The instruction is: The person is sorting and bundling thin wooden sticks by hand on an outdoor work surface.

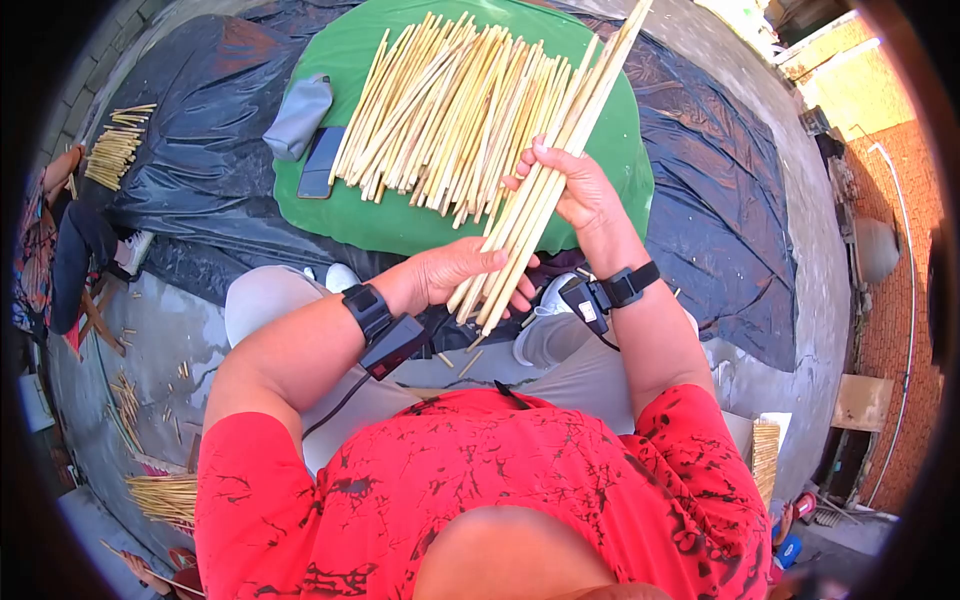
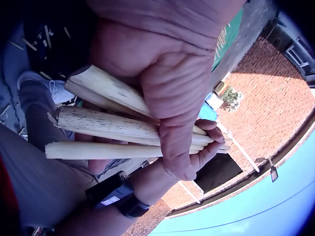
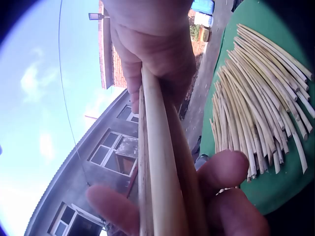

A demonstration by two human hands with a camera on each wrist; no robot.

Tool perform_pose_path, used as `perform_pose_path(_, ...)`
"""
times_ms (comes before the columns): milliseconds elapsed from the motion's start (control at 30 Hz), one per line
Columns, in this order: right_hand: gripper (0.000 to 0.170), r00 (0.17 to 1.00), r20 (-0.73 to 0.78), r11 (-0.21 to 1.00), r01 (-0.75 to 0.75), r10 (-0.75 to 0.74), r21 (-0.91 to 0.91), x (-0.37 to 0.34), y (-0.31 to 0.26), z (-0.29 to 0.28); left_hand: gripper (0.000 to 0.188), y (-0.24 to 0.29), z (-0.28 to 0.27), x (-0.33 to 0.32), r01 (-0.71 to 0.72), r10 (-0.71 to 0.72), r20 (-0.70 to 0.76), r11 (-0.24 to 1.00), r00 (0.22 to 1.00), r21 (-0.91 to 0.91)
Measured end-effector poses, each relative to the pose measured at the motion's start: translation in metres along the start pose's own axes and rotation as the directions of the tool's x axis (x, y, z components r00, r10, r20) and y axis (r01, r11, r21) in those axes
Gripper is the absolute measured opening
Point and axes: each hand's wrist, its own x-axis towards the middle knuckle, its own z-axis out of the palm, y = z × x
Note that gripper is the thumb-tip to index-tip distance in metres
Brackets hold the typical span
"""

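Observation:
Both hands hold one small bundle of long, pale yellow cut stalks, tilted up to the right over the lap and the green cloth's edge. Near the bundle's lower ends is the left hand, its thumb across the top and fingers underneath. Farther up, the right hand grips the same bundle between thumb and fingers. Uneven cut ends stick out past the left hand in the left wrist view. Beyond the hands, a wide layer of similar stalks lies side by side on the green cloth.
A dark phone and a grey pouch lie left of the layer. Black plastic sheeting spreads under the cloth. Another person sits at far left beside a small stalk pile. Loose stalk pieces lie on the concrete.

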Motion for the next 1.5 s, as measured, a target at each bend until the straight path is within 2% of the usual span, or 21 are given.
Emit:
perform_pose_path(33,0.017,1.0,0.005,1.0,0.019,-0.019,0.0,-0.001,0.002,0.001,0.063,0.002,0.003,-0.001,0.041,-0.041,0.005,0.999,0.999,0.007)
perform_pose_path(100,0.019,1.0,0.009,1.0,-0.018,0.018,0.009,-0.001,0.002,0.0,0.045,-0.002,0.005,0.004,0.082,-0.077,-0.105,0.996,0.992,0.046)
perform_pose_path(133,0.022,1.0,-0.005,1.0,-0.011,0.011,0.016,-0.001,0.002,-0.002,0.028,-0.002,0.009,0.006,0.133,-0.122,-0.246,0.991,0.962,0.027)
perform_pose_path(167,0.022,1.0,-0.006,1.0,0.004,-0.004,0.014,-0.002,0.001,-0.003,0.028,-0.001,0.011,0.008,0.136,-0.123,-0.239,0.99,0.963,0.039)
perform_pose_path(267,0.029,0.99,-0.132,0.998,0.054,-0.05,0.027,-0.001,0.002,-0.004,0.021,0.001,0.012,0.012,0.105,-0.069,-0.361,0.991,0.93,0.08)
perform_pose_path(300,0.029,0.99,-0.132,0.998,0.058,-0.054,0.027,0.0,0.003,-0.004,0.021,0.001,0.011,0.014,0.106,-0.069,-0.359,0.991,0.931,0.083)
perform_pose_path(367,0.031,0.985,-0.127,0.992,0.123,-0.118,0.032,0.002,0.007,-0.004,0.02,-0.004,0.007,0.018,0.036,0.06,-0.437,0.978,0.897,0.208)
perform_pose_path(400,0.031,0.985,-0.129,0.992,0.121,-0.115,0.037,0.002,0.011,-0.002,0.02,-0.005,0.006,0.017,0.04,0.056,-0.44,0.978,0.896,0.205)
perform_pose_path(467,0.032,0.924,-0.285,0.963,0.268,-0.256,0.003,0.003,0.02,0.003,0.018,-0.004,0.004,0.018,0.079,0.065,-0.485,0.959,0.872,0.271)
perform_pose_path(567,0.032,0.895,-0.262,0.933,0.348,-0.361,-0.093,0.003,0.025,0.008,0.019,-0.003,0.006,0.016,0.116,0.026,-0.497,0.961,0.867,0.251)
perform_pose_path(800,0.027,0.915,-0.291,0.96,0.274,-0.281,-0.064,0.005,0.023,0.007,0.023,-0.001,0.006,0.012,0.137,0.023,-0.47,0.942,0.882,0.305)
perform_pose_path(900,0.026,0.928,-0.256,0.962,0.273,-0.271,-0.026,0.006,0.025,0.005,0.029,0.0,0.002,0.009,0.101,0.001,-0.387,0.965,0.922,0.244)
perform_pose_path(967,0.027,0.945,-0.237,0.973,0.232,-0.225,-0.002,0.005,0.026,0.005,0.037,0.002,0.002,0.007,-0.029,0.042,-0.266,0.998,0.963,0.051)
perform_pose_path(1100,0.028,0.979,-0.154,0.986,0.147,-0.134,0.077,0.001,0.031,0.015,0.041,0.008,0.008,0.006,-0.143,0.112,-0.227,0.981,0.967,-0.127)
perform_pose_path(1167,0.027,0.985,-0.127,0.986,0.132,-0.118,0.104,0.0,0.038,0.016,0.038,0.006,0.01,0.004,-0.141,0.111,-0.228,0.983,0.967,-0.12)
perform_pose_path(1233,0.024,0.994,-0.105,0.998,0.048,-0.043,0.046,-0.003,0.041,0.021,0.034,0.002,0.008,0.006,-0.047,0.032,-0.227,0.997,0.973,-0.062)
perform_pose_path(1267,0.022,0.991,-0.127,0.999,0.035,-0.034,0.007,-0.001,0.044,0.02,0.027,-0.002,0.01,0.008,-0.042,0.026,-0.313,0.998,0.949,-0.045)
perform_pose_path(1300,0.022,0.991,-0.132,0.999,0.038,-0.037,0.008,-0.001,0.045,0.017,0.027,-0.002,0.009,0.009,-0.037,0.021,-0.309,0.998,0.951,-0.046)
perform_pose_path(1367,0.029,0.991,-0.133,0.998,-0.008,0.0,-0.054,0.001,0.047,0.013,0.021,-0.003,0.005,0.008,0.026,0.026,-0.466,0.994,0.884,0.106)
perform_pose_path(1433,0.032,0.989,-0.146,0.997,0.002,-0.012,-0.073,0.001,0.05,0.015,0.021,-0.001,0.005,0.01,0.038,0.055,-0.519,0.985,0.853,0.167)
perform_pose_path(1500,0.034,0.958,-0.242,0.976,0.107,-0.152,-0.187,-0.001,0.053,0.019,0.024,-0.003,0.003,0.012,0.086,0.216,-0.59,0.893,0.778,0.441)
